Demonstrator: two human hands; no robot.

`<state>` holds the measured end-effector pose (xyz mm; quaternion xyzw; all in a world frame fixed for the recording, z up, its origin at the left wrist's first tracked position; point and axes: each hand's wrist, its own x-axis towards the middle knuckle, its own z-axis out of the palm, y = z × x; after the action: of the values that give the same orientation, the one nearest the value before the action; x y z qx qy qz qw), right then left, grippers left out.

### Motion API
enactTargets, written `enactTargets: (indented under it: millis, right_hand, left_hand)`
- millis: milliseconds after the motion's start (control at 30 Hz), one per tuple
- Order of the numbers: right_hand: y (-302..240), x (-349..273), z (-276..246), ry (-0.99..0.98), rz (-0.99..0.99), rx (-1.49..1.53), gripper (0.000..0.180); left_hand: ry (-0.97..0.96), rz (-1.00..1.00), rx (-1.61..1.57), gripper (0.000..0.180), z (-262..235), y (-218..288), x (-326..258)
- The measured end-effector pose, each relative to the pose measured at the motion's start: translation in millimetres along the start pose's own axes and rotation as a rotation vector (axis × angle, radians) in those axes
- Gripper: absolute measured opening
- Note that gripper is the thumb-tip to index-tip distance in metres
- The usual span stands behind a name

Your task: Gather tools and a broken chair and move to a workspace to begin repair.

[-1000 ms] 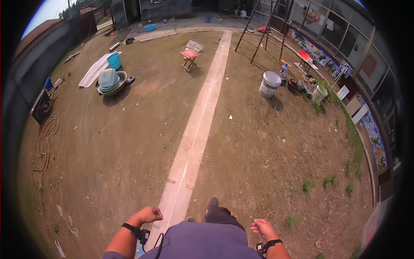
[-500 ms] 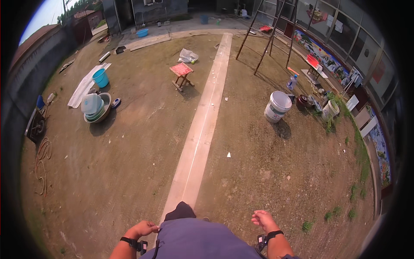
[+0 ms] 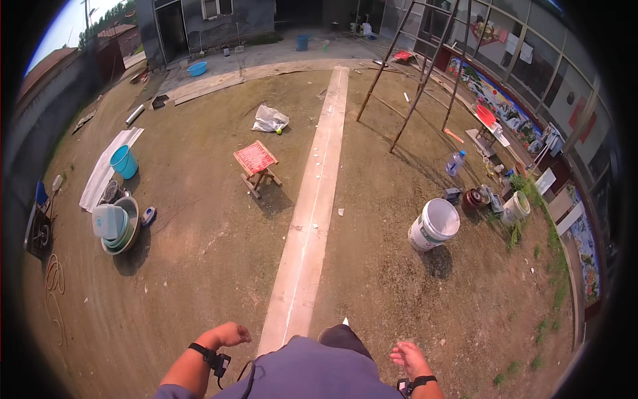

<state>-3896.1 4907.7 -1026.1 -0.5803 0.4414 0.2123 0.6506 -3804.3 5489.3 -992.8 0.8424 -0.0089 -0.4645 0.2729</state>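
Note:
My left hand (image 3: 230,334) hangs at the left of my body, its fingers loosely curled together with nothing seen in them. At the other side my right hand (image 3: 411,359) is low over the dirt, fingers partly bent and apart, holding nothing. Neither touches anything. Nearest to my left hand, below it on the ground, runs a long pale strip (image 3: 300,259) with a white line along it. A folding stool (image 3: 256,158) with a red patterned seat stands left of the strip. To the right of it stands a white bucket (image 3: 432,226).
Basins (image 3: 121,229) and a blue bucket (image 3: 123,161) stand at the left. A plastic bag (image 3: 270,119) lies beyond the stool. A tall ladder (image 3: 419,86) stands at the far right, near a water bottle (image 3: 456,163) and a dark red pot (image 3: 472,199). A hose (image 3: 54,279) lies far left.
I have moved forward along the strip; the stool, white bucket and basins appear nearer and lower. Both arms have swung a little, and a different leg shows in front.

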Motion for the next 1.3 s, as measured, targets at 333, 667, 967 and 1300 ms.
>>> enactTargets:
  millis: [333, 667, 967, 1300]
  right_hand:
    - [-264.7, 236.7, 65.1, 0.000, 0.069, 0.030, 0.018]
    - [-646.6, 410.9, 199.3, -0.176, -0.168, -0.123, 0.022]
    - [-815.5, 557.5, 239.9, -0.016, 0.018, -0.071, 0.019]
    - [-1068.3, 731.8, 325.1, -0.020, 0.064, 0.021, 0.020]
  left_hand:
    - [0.074, -0.029, 0.029, 0.026, -243.5, 107.6, 209.5]
    - [0.046, -0.216, -0.261, 0.033, -430.7, 185.3, 357.8]
    - [0.047, -0.084, -0.142, 0.033, -717.7, 290.7, 583.4]
    - [0.141, 0.077, 0.038, 0.032, -1022.6, 441.3, 809.5]
